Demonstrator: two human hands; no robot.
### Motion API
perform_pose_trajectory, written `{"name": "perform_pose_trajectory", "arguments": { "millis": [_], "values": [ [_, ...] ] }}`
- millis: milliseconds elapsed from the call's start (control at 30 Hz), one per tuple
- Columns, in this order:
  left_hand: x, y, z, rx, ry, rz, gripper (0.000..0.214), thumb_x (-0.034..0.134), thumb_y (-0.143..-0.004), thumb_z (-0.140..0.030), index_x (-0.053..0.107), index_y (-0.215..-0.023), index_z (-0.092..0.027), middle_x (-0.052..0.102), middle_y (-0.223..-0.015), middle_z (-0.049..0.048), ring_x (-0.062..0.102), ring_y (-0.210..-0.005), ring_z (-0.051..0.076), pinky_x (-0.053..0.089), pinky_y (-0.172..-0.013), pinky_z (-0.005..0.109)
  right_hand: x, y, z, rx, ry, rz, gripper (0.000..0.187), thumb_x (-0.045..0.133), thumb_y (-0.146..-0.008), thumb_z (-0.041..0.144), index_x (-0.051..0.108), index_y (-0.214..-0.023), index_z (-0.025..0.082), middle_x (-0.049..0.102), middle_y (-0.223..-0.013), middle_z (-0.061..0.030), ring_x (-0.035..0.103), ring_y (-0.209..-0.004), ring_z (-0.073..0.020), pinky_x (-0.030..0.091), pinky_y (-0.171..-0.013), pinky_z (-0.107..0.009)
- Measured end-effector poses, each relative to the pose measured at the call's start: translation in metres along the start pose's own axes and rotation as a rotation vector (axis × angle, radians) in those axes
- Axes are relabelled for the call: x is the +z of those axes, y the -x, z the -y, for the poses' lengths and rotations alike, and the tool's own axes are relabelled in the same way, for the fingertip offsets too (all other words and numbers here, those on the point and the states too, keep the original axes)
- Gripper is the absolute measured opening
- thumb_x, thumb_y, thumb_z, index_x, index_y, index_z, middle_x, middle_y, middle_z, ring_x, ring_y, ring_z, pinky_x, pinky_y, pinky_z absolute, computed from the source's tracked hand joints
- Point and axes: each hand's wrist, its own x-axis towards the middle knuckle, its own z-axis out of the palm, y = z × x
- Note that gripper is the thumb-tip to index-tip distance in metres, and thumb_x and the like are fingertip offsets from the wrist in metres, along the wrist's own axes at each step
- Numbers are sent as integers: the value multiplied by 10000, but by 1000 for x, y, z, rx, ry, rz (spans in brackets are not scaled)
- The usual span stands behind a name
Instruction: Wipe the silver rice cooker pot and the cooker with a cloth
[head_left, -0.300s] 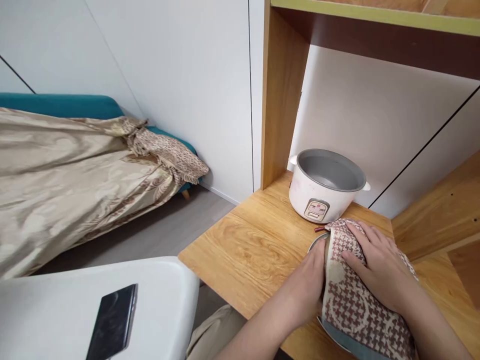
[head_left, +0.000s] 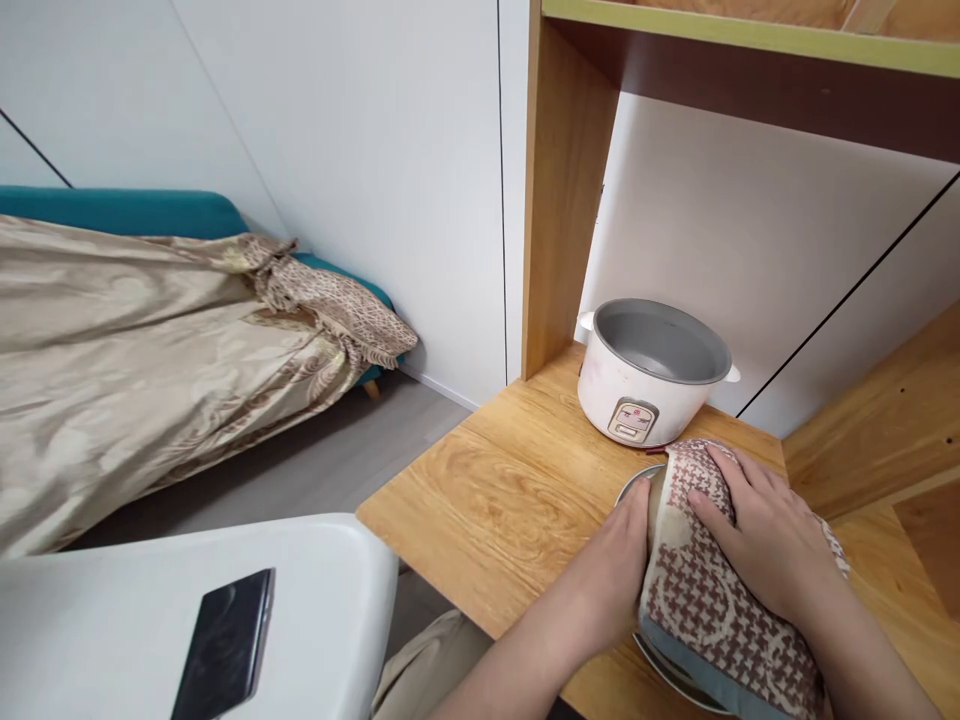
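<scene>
From the head view, your right hand [head_left: 776,545] is sitting a little lower and further from the rice cooker [head_left: 652,372] than it was a moment ago, and the checked cloth [head_left: 712,600] has slid with it: the small dark end that was poking out by the cooker's base is now almost covered, and more of the cloth's blue-grey edge is showing toward you. I read that as a wiping stroke across the metal lid [head_left: 637,487], with the cloth travelling and the lid staying put.

Your right fingers [head_left: 724,480] are lying flat and slightly spread on top of the cloth, pressing down rather than pinching; the fingertips are reaching the cloth's far fold, just short of the cooker's front panel. Under your palm the cloth is draping over the lid, whose rim is peeking out on the thumb side and again below your wrist.

Your left hand [head_left: 619,580] is resting against the lid's near-left edge with the thumb along the cloth's border; its other fingers are hidden, so I cannot tell how they are curled. Both hands are working on the wooden desk [head_left: 487,490]. Well away from your left fingers, a dark phone [head_left: 223,645] is lying on the white chair [head_left: 322,570].
</scene>
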Motion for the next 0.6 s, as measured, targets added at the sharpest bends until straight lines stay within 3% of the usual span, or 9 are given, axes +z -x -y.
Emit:
{"name": "perform_pose_trajectory", "arguments": {
  "millis": [200, 433, 600],
  "values": [
    [0, -2, 0, 44, -35, 28, 1046, 782, -816, -323, 145, -1645, -273, 299, -1672, 138, 293, -1534, 383, 307, -1251, 588, 2, 0, -4, -214, -26, -6, 661, 312, -1010, 627, 389, -1577, 297, 411, -1623, -57, 385, -1466, -352, 358, -1158, -587],
    [0, -1, 2, 33, -9, 7, 982, 746, -862, -340, 150, -1641, -322, 319, -1668, 113, 332, -1517, 366, 344, -1226, 594, 3, 0, -2, -12, 12, -23, 697, 271, -1005, 655, 393, -1574, 271, 449, -1594, -84, 459, -1406, -375, 416, -1094, -613],
    [0, -1, 0, 42, -6, 26, 1013, 765, -844, -363, 152, -1646, -279, 297, -1674, 135, 287, -1536, 380, 291, -1256, 594, 2, 0, -2, -168, -11, -5, 674, 294, -1007, 631, 387, -1578, 285, 409, -1625, -65, 390, -1467, -359, 359, -1155, -594]
  ]
}}
